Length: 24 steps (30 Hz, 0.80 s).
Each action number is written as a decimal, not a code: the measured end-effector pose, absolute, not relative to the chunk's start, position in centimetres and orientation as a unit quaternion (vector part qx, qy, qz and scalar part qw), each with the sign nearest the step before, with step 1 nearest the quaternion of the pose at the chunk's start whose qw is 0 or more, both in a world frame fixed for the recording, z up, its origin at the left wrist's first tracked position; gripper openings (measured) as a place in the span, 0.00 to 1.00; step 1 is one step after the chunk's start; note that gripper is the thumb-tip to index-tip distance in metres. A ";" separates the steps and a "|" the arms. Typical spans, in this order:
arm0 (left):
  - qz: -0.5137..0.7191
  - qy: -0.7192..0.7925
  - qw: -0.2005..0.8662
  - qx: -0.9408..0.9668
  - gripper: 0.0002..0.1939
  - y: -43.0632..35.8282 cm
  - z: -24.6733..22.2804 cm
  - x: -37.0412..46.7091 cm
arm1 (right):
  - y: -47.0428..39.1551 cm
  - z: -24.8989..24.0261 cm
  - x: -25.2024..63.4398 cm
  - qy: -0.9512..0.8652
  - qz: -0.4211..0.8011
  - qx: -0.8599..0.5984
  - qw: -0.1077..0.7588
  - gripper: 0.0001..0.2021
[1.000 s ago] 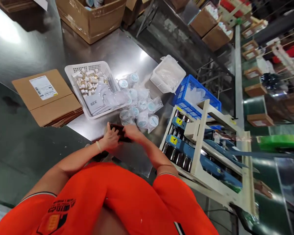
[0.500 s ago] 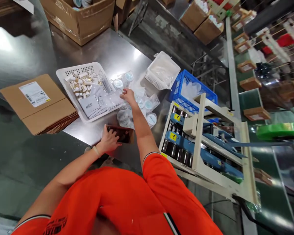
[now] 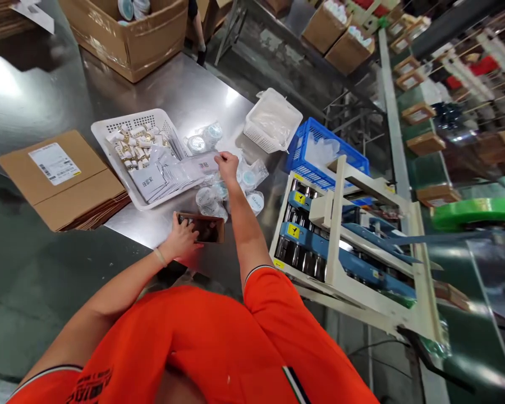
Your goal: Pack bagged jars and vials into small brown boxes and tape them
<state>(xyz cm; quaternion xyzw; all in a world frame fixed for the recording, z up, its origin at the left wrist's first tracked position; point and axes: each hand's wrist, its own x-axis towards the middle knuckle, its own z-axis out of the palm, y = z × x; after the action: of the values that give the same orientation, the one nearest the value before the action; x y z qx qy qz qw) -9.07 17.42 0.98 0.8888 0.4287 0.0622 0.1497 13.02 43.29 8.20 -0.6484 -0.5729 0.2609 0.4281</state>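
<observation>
My left hand (image 3: 182,238) grips the left end of a small brown cardboard box (image 3: 219,231) at the table's near edge. Its dark inside faces up, and my fingers reach over the rim. My right hand (image 3: 228,166) pinches the right end of a flat, clear-and-white printed packet (image 3: 207,163). That packet lies across the stack of white packets (image 3: 151,182) in the white perforated basket (image 3: 103,140). Small white-and-gold bottles (image 3: 141,143) fill the basket's far part. Round, pale-blue-lidded jars in clear bags (image 3: 206,196) lie beside and below my right hand.
Flattened cartons (image 3: 63,185) are stacked left of the basket. A large open carton (image 3: 151,50) stands farther back. To the right are a small white basket (image 3: 273,120), a blue crate (image 3: 305,148) and a roller machine (image 3: 336,247). Someone's arm (image 3: 197,28) shows behind the large carton.
My right hand has closed on the end of a packet and shifted it slightly right over the basket rim. My left hand stays on the box. The view has shifted slightly.
</observation>
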 end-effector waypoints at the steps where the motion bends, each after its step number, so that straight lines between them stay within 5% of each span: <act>1: 0.065 0.428 0.151 0.889 0.15 17.5 1.0 -9.2 | 42.3 8.8 13.8 -0.563 0.264 -0.639 0.453 0.08; 14: 0.059 0.432 0.144 0.888 0.22 18.3 1.2 -9.8 | 37.9 13.1 12.3 -0.383 0.388 -0.652 0.527 0.15; 20: 0.366 0.529 0.270 0.717 0.16 18.7 -1.1 -10.6 | 32.1 13.3 15.0 -0.402 0.381 -0.627 0.548 0.18; 24: 0.483 0.614 0.314 0.540 0.07 19.5 -2.7 -10.5 | 24.2 9.7 14.1 -0.442 0.403 -0.655 0.462 0.17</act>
<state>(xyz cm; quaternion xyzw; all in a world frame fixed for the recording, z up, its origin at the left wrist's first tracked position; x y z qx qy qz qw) -10.50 19.51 -2.67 0.5398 0.6138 0.4830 0.3139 14.07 24.16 9.66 -0.6546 -0.4419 0.4033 0.4621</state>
